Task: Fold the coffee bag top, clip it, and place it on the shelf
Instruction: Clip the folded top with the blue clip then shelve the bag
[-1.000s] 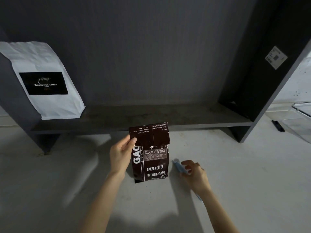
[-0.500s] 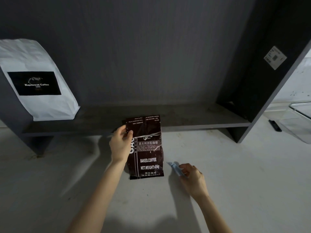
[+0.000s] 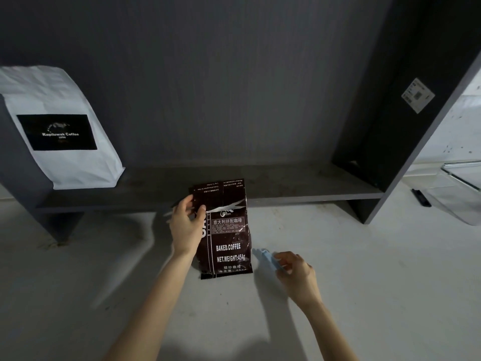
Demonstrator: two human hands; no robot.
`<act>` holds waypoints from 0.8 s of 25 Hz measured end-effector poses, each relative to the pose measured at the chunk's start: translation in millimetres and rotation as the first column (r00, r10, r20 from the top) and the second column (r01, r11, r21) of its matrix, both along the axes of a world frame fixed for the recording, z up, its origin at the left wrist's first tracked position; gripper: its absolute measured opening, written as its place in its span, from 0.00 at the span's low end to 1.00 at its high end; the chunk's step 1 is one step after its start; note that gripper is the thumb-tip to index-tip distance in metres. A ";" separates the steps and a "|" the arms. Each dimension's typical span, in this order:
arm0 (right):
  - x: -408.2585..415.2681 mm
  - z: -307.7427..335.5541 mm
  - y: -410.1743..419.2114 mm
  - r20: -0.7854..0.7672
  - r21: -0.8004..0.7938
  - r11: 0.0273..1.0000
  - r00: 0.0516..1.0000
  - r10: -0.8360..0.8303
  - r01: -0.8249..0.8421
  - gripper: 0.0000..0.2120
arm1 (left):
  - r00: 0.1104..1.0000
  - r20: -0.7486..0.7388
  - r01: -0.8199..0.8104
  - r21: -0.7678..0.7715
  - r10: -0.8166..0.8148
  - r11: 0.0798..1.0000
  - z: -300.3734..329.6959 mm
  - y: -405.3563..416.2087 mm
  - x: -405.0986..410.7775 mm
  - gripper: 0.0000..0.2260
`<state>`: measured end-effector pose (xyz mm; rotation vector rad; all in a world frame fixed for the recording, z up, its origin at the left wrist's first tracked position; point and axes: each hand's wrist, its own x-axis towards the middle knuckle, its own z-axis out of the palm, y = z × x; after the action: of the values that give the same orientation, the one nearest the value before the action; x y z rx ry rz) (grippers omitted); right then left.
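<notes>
A dark brown coffee bag [image 3: 226,238] with white print stands on the pale surface just in front of the shelf. Its top flap is bent down toward me. My left hand [image 3: 186,225] grips the bag's upper left edge, thumb on the front and fingers behind. To the right of the bag, my right hand [image 3: 295,276] holds a light blue clip [image 3: 265,257] low over the surface, its tip pointing toward the bag. The dark grey shelf board [image 3: 286,183] runs across behind the bag.
A white coffee bag [image 3: 62,131] with a black label leans at the shelf's left end. The shelf's dark side panel [image 3: 390,121] rises on the right. A clear plastic container [image 3: 460,188] and a small black object [image 3: 421,198] lie at far right.
The coffee bag went from held in the air to standing on the surface, nearer the shelf. My right hand with the clip stayed low at the right.
</notes>
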<state>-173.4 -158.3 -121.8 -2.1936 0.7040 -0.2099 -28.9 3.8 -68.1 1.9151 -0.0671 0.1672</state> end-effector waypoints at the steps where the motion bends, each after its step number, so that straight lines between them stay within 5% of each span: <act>1: -0.1 2.7 0.2 0.024 -0.007 1.000 1.000 0.003 -0.002 0.16 | 1.000 0.011 -0.003 -0.004 0.003 1.000 1.4 1.6 -1.6 0.17; 10: 2.9 51.1 9.1 0.260 0.084 0.993 0.964 0.063 -0.088 0.11 | 0.947 0.321 -0.013 -0.010 0.015 1.000 22.8 15.1 -35.9 0.12; 17: 0.2 72.2 39.3 0.328 0.253 0.913 0.916 0.230 -0.320 0.12 | 0.938 0.119 0.327 0.008 -0.325 0.945 8.8 11.4 -69.9 0.11; 20: 0.0 72.1 45.9 0.326 0.256 0.899 0.907 0.266 -0.356 0.12 | 0.934 0.087 0.350 -0.021 -0.347 0.936 4.5 11.0 -76.4 0.08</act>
<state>-173.4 -112.4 -49.7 -1.8875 0.1967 -0.2235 -105.3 14.8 -63.7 1.8275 -0.4548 0.0061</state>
